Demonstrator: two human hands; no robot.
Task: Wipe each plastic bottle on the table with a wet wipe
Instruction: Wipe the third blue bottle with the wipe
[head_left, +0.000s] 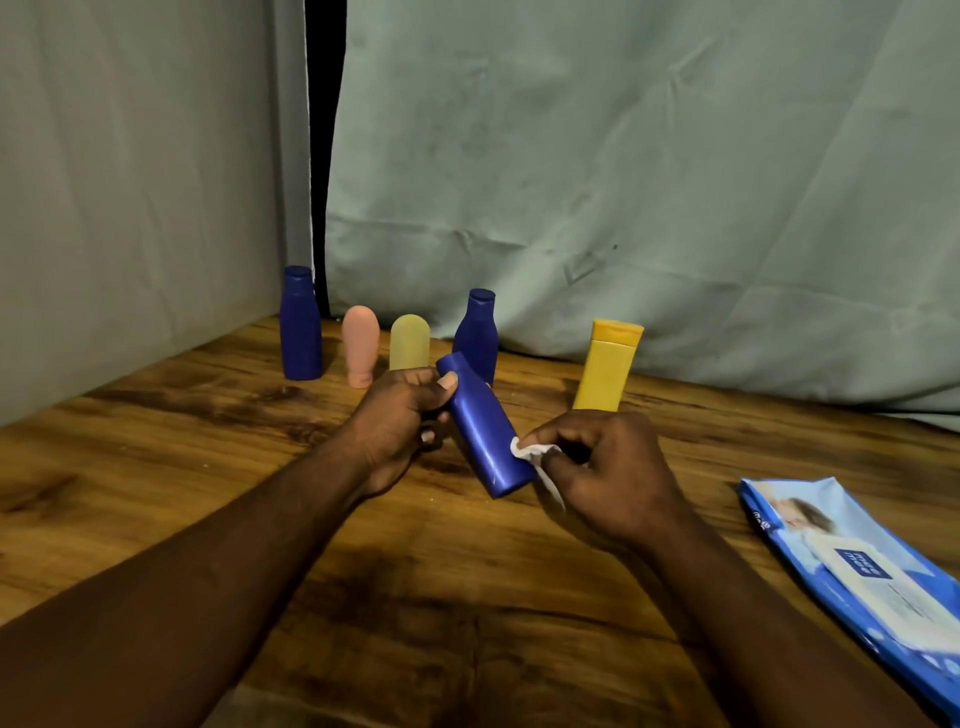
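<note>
My left hand (402, 423) grips the cap end of a blue plastic bottle (483, 431), held tilted above the wooden table (208, 467) with its base toward me. My right hand (608, 467) pinches a white wet wipe (537, 460) against the bottle's lower right side. At the back stand a tall blue bottle (300, 325), a pink bottle (360, 345), a pale yellow bottle (409, 340), another blue bottle (478, 332) partly behind the held one, and a yellow bottle (607, 366).
A blue pack of wet wipes (857, 566) lies flat at the table's right edge. Grey-green cloth (623, 182) hangs behind and to the left of the table, with a dark gap between the two sheets.
</note>
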